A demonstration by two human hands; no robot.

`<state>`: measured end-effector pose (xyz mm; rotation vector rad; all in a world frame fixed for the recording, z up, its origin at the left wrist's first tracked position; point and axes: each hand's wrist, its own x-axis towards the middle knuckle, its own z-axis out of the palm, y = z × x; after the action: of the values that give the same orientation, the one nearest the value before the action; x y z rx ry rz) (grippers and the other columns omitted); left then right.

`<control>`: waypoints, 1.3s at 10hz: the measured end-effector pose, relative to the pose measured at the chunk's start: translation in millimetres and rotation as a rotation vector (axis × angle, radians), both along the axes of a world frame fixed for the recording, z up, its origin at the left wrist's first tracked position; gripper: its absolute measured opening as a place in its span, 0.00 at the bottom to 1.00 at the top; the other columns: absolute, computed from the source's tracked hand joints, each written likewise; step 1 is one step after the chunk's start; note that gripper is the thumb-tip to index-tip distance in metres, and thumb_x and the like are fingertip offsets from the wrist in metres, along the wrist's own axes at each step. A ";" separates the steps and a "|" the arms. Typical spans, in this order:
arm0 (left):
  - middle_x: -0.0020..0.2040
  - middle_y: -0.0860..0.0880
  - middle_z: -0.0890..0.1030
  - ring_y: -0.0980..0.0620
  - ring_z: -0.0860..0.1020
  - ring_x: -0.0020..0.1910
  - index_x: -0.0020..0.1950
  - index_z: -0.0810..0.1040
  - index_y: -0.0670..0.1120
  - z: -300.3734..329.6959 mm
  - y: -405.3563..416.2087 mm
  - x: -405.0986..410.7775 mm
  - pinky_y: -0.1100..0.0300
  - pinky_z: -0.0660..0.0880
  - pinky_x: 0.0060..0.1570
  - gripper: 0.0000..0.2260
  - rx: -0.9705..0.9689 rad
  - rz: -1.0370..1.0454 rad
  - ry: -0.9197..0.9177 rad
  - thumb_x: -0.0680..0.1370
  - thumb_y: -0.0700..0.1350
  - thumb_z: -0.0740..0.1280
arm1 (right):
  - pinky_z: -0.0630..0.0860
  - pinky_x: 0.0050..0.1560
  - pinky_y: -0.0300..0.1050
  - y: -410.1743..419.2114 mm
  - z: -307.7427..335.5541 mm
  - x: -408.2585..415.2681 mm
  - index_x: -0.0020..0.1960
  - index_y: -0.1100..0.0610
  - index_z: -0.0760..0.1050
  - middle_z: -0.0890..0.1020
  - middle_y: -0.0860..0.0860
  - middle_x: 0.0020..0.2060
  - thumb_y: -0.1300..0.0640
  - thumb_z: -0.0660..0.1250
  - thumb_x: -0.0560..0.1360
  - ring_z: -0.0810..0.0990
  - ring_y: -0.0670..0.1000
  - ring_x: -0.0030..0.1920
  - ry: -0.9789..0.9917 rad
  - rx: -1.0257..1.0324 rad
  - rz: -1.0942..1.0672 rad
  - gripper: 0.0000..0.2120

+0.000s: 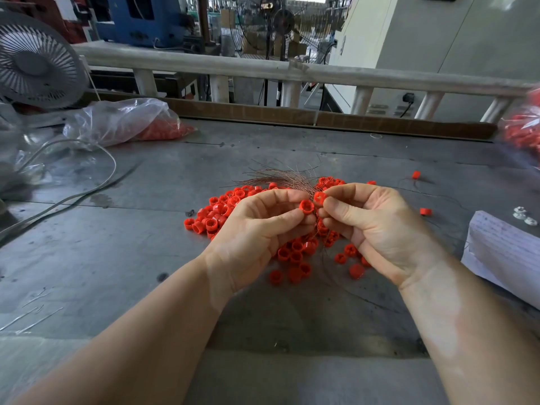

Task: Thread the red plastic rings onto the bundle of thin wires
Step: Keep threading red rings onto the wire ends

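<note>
- Wires: the bundle of thin coppery wires [282, 179] fans out toward the far edge of the grey metal tabletop [263, 317]; its near end disappears behind the two hands, so how far it passes through the rings cannot be seen.
- Left hand [257, 232], palm turned inward, pinches one small red plastic ring [306, 206] between thumb and curled fingers [287, 219], the ring's opening facing the camera.
- Right hand [377, 229] mirrors it, thumb and forefinger closed on a second red ring [319, 197] just beside the first; the two rings nearly touch where the wires meet the hands.
- Both forearms reach in from the near edge, meeting over the middle of the tabletop.
- A loose heap of red plastic rings [222, 211] lies under and around the hands, partly covered by them; a few stray ones sit toward the right edge.
- A clear plastic bag holding more red pieces [128, 121] rests near the far left corner; another at the far right edge is cut off and blurred.
- A white fan [38, 62] is cropped at the left edge.
- A white sheet of paper with handwriting [502, 247] lies at the right edge; the writing is too small to read.
</note>
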<state>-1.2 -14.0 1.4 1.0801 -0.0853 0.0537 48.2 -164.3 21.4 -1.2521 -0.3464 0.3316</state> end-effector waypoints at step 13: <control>0.39 0.45 0.82 0.53 0.81 0.38 0.49 0.77 0.38 0.7 1.9 1.4 0.61 0.80 0.44 0.07 -0.005 0.028 0.044 0.73 0.31 0.63 | 0.69 0.40 0.27 5.8 3.3 -14.5 0.40 0.55 0.80 0.81 0.47 0.37 0.64 0.73 0.70 0.77 0.42 0.38 -0.828 -0.595 -0.321 0.05</control>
<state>0.2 -12.1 2.1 1.0772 -0.0300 0.0554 33.7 -158.5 24.7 -1.9770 -0.7725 -0.4191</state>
